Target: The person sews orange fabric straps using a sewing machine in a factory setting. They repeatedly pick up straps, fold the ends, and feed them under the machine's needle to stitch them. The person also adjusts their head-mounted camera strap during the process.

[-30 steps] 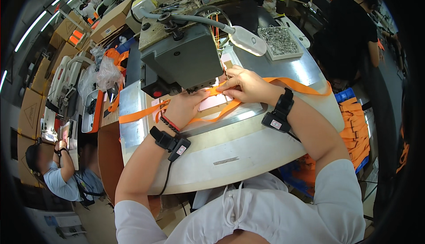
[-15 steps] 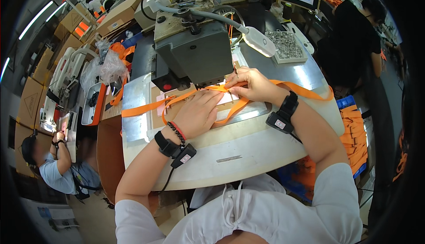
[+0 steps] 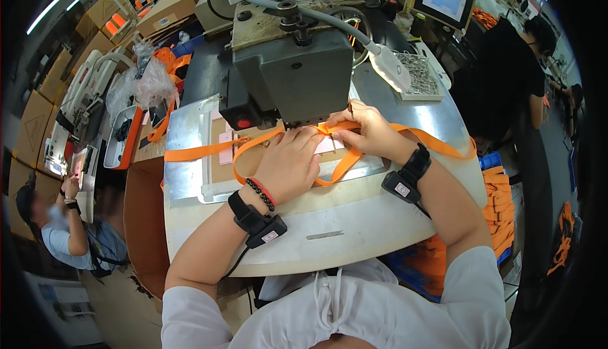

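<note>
Under the dark head of a sewing machine (image 3: 299,86), both my hands work on a long orange webbing strap (image 3: 437,140). My left hand (image 3: 288,164) lies with its fingers stretched out over the strap, the fingertips close to the needle area. Just right of it, my right hand (image 3: 370,134) pinches the strap between thumb and fingers. One strap end runs left across the metal plate (image 3: 183,181). A loop hangs down between my hands, and another length passes right beneath my right wrist. The stitching spot itself is hidden by the machine head and my fingers.
A lamp (image 3: 387,65) on a bent arm hangs right of the machine head. Beyond it stands a box of metal pieces (image 3: 418,77). Folded orange straps (image 3: 499,206) fill a blue crate at right. Co-workers sit left and right; an orange-rimmed tray (image 3: 125,137) lies left.
The whole view has shifted slightly, so the machine head appears farther right. My hands keep nearly the same place at the strap, with the right fingers a little more bent over it.
</note>
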A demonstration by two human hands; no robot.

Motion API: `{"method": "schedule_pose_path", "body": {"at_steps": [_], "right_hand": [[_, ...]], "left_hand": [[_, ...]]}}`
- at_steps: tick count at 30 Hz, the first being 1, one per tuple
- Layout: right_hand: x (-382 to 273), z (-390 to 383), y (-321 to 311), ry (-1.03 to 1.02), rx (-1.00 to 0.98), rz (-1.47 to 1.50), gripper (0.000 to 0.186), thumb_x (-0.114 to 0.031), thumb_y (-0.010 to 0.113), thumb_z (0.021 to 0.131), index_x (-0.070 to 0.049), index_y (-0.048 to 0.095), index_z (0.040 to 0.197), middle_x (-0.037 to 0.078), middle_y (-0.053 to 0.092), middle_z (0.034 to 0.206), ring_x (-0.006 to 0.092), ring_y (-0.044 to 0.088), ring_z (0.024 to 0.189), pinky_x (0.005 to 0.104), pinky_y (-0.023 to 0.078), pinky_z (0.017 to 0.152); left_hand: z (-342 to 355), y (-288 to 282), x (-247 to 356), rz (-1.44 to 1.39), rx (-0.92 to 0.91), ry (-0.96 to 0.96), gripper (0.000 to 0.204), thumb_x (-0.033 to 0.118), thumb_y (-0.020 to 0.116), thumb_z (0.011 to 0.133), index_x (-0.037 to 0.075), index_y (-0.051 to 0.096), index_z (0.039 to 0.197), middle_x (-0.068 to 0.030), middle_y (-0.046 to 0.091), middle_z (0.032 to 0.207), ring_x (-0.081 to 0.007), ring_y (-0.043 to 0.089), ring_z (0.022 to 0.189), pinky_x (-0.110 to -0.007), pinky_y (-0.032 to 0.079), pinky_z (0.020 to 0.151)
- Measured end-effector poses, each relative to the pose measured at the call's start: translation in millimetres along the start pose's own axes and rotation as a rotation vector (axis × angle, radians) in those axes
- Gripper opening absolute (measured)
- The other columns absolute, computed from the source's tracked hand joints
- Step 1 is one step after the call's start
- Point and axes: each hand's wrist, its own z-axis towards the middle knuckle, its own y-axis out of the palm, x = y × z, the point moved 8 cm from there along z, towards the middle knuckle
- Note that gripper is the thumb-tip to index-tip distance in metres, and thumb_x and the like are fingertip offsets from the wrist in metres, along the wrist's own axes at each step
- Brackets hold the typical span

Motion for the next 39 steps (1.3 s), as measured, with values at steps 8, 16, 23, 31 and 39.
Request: {"method": "schedule_pose_path", "body": {"at_steps": [8, 16, 23, 31, 39], "right_hand": [[-8, 2, 2, 0.013, 0.03, -0.066, 0.02, -0.007, 0.072, 0.082, -0.003, 0.065, 0.1, 0.012, 0.061, 0.095, 0.0314, 0.058, 0.096, 0.0394, 0.046, 0.087], [-1, 1, 4, 0.021, 0.036, -0.111, 0.024, -0.012, 0.07, 0.085, -0.003, 0.06, 0.105, 0.014, 0.059, 0.094, 0.0314, 0.055, 0.089, 0.04, 0.044, 0.083], [0, 1, 5, 0.15, 0.016, -0.062, 0.026, -0.007, 0.067, 0.087, -0.001, 0.057, 0.11, 0.016, 0.061, 0.099, 0.0318, 0.057, 0.096, 0.0397, 0.045, 0.085], [2, -1, 6, 0.182, 0.0, -0.04, 0.028, -0.005, 0.066, 0.088, 0.0, 0.057, 0.114, 0.015, 0.062, 0.108, 0.0326, 0.057, 0.102, 0.0388, 0.046, 0.092], [4, -1, 11, 0.185, -0.11, 0.018, 0.023, -0.009, 0.069, 0.086, 0.002, 0.064, 0.106, 0.014, 0.062, 0.113, 0.0323, 0.056, 0.105, 0.0383, 0.045, 0.095]], "left_hand": [[-4, -2, 2, -0.07, 0.082, 0.014, 0.042, 0.018, 0.054, 0.09, 0.001, 0.054, 0.128, -0.0166, 0.051, 0.126, -0.0349, 0.047, 0.119, -0.047, 0.039, 0.102], [-4, -2, 0, -0.093, 0.103, -0.006, 0.043, 0.018, 0.056, 0.088, -0.001, 0.055, 0.127, -0.017, 0.051, 0.124, -0.0344, 0.048, 0.114, -0.045, 0.039, 0.101], [-4, 1, -2, -0.109, 0.094, 0.04, 0.045, 0.018, 0.057, 0.087, -0.001, 0.053, 0.128, -0.0164, 0.052, 0.131, -0.0347, 0.047, 0.119, -0.045, 0.038, 0.103], [-3, 2, -3, -0.083, 0.072, 0.017, 0.046, 0.022, 0.058, 0.087, 0.001, 0.053, 0.127, -0.0138, 0.055, 0.128, -0.0319, 0.049, 0.118, -0.045, 0.039, 0.101], [0, 2, 1, -0.072, 0.028, -0.032, 0.045, 0.024, 0.057, 0.088, 0.002, 0.054, 0.128, -0.0139, 0.055, 0.128, -0.031, 0.049, 0.119, -0.045, 0.038, 0.1]]}}
